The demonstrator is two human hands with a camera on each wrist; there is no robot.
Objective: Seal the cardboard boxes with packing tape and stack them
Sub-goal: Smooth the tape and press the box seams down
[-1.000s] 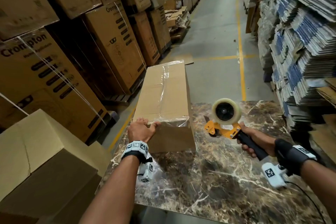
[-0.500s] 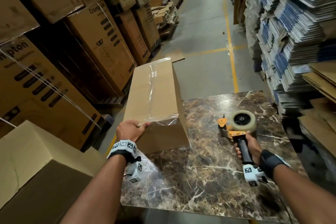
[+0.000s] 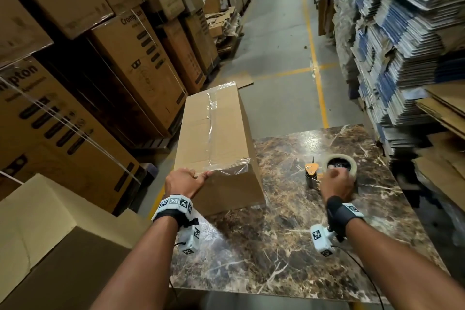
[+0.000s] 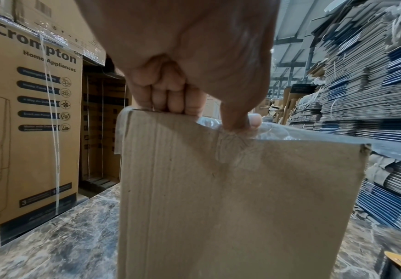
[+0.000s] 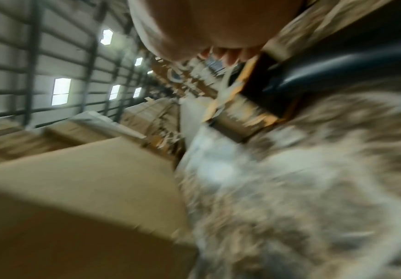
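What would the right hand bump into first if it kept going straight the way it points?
Probably the roll of clear packing tape on the orange tape dispenser: the right hand hovers just short of it, blurred, so depth is uncertain.

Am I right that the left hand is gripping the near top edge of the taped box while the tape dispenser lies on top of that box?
Not quite. The left hand does grip the box edge, but the head view shows the tape dispenser on the marble table, right of the box.
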